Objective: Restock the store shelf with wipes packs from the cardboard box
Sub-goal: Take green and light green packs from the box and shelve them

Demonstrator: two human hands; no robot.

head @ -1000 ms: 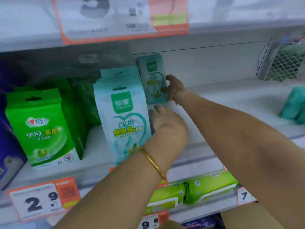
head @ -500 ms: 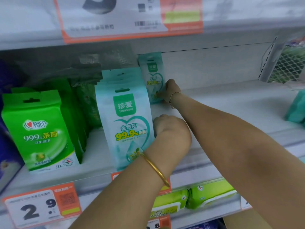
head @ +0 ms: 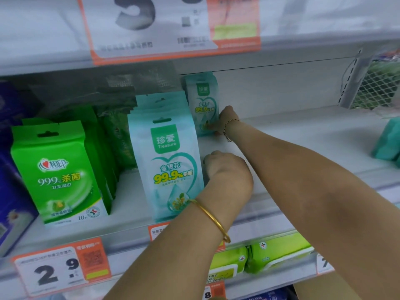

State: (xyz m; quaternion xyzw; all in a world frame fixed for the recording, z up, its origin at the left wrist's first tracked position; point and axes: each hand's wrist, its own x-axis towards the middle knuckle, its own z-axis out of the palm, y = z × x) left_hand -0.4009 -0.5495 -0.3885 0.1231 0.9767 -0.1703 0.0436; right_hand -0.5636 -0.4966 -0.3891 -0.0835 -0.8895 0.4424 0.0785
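The right hand [head: 225, 120] pinches a wipes pack [head: 203, 100] behind the front row [head: 173, 165]. The left hand [head: 225, 169] curls beside that row, grip unclear. Stand the pack upright, square behind the row.

Orange price tag [head: 62, 269] low left, larger tag [head: 173, 27] overhead, mesh divider [head: 376, 87] far right

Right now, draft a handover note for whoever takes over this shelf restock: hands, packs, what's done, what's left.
Left hand: fingers curled, knuckles beside the front row of pale teal wipes packs; a grip is not visible.
Right hand: holds the lower corner of a lone pale teal wipes pack, upright at the back of the white shelf.
Done: one row stands facing front.
Left: settle that pack, fill a second row beside it. Cardboard box out of view.
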